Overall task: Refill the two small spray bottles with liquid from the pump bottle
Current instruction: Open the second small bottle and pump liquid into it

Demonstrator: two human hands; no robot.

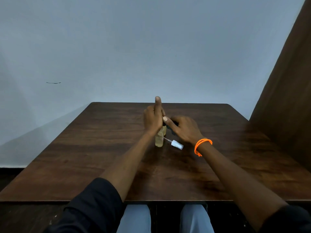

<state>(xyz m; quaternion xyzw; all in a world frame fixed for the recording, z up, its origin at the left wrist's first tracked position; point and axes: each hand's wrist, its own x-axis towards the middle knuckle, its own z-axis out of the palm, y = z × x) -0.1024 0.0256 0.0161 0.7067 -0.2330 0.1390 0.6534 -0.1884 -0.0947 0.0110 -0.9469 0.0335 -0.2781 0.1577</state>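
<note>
Hands [165,122] together at table [101,148] centre, grips unclear; spray bottle [159,138] upright beneath, sprayer head [176,145] loose at 4 o'clock; knock-over, spill risk.

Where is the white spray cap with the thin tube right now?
In the head view, the white spray cap with its thin tube lies on the brown wooden table, just right of the small clear bottle of yellowish liquid.

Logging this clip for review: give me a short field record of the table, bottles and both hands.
surface: wooden table
standing: small bottle of yellowish liquid, upright
lying: white spray head with tube, beside the bottle
left hand: above the bottle, one finger straight up
right hand: curled round a dark object, unclear
wrist: orange bracelet, right
</note>
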